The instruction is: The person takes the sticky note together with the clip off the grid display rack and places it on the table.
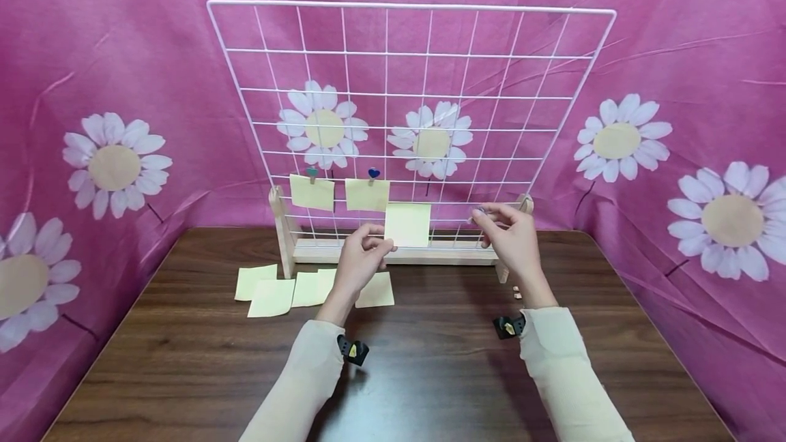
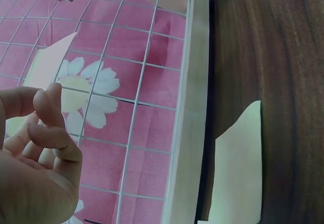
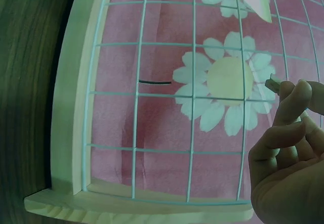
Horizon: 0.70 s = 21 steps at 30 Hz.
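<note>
My left hand (image 1: 359,258) pinches a pale yellow sticky note (image 1: 408,225) by its lower left corner, holding it upright against the lower part of the white wire grid (image 1: 386,74). In the left wrist view the note (image 2: 50,59) slants away from the fingers. To the right, my right hand (image 1: 512,234) pinches a small clip between thumb and index finger. The clip's wooden end (image 3: 272,84) sticks out past the fingertips in the right wrist view. Two more notes hang on the grid, one under a green-topped clip (image 1: 312,173), the other under a blue heart clip (image 1: 374,173).
The grid stands in a wooden base (image 1: 442,256) on a dark wood table (image 1: 424,374). Several loose sticky notes (image 1: 271,298) lie in front of its left side. A couple of small clips (image 1: 517,292) lie by the right foot. A pink flowered cloth (image 1: 147,39) hangs behind.
</note>
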Tool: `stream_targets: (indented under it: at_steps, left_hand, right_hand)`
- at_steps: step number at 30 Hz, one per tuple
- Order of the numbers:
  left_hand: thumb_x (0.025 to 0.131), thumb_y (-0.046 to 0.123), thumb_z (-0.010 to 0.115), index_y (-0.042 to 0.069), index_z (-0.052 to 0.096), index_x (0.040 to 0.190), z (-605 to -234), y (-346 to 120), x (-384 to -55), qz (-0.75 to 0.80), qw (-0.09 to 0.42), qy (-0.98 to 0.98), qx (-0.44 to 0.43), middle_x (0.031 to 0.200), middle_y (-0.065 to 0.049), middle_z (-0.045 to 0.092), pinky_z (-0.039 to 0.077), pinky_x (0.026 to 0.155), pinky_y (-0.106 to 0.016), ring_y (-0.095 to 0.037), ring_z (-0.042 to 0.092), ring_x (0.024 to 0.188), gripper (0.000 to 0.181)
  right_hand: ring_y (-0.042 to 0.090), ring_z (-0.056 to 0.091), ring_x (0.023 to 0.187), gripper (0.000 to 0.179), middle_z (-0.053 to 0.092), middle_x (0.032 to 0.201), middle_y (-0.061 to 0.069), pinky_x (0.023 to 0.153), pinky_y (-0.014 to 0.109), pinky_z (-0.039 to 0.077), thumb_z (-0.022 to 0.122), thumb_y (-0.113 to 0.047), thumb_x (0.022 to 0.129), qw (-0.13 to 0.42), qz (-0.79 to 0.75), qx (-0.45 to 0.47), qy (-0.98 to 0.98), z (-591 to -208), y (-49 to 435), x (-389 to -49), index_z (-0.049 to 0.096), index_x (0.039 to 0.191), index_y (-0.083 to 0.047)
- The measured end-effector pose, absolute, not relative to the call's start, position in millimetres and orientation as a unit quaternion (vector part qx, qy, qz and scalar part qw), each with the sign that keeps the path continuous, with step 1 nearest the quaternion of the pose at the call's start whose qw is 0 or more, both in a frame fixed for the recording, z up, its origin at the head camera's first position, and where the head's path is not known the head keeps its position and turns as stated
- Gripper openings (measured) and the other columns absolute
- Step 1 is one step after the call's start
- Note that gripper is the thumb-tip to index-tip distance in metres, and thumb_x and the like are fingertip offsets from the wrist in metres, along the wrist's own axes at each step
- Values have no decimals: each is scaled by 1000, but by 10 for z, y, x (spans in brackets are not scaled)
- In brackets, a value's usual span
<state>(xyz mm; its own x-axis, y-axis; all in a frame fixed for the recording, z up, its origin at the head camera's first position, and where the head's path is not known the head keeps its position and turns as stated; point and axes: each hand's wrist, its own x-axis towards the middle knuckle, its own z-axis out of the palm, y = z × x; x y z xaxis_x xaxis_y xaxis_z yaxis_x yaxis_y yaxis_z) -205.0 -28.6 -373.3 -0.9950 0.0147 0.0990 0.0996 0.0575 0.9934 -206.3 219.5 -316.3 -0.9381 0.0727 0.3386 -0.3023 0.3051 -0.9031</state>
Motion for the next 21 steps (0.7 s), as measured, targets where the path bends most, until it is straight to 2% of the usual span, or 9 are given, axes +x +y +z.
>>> stream_targets:
  at_steps: [7, 17, 21]
  left_hand:
    - [93, 5, 69, -2, 62, 121, -3997, -296, -2163, -696, 32, -716, -34, 93, -18, 75, 55, 61, -27, -13, 56, 54, 29]
    - [94, 3, 61, 1, 62, 117, -4062, -330, -2118, -690, 31, -722, -37, 95, -19, 75, 47, 62, -27, -19, 56, 54, 23]
    - [96, 5, 62, 2, 62, 113, -4087, -338, -2092, -691, 27, -722, -24, 90, -13, 76, 45, 63, -28, -17, 56, 53, 18]
  right_hand:
    - [7, 54, 45, 26, 69, 71, -16, 46, 18, 44, 70, -5, 95, 166, 599, 44, -782, -3435, 2379, -2183, 67, 113, 14]
    - [10, 55, 45, 25, 72, 74, -6, 45, 20, 46, 72, -12, 95, 175, 593, 33, -785, -3621, 2537, -2187, 70, 108, 10]
    - [12, 55, 47, 27, 71, 72, -6, 46, 21, 47, 72, -14, 95, 174, 587, 31, -790, -3653, 2597, -2177, 71, 109, 9]
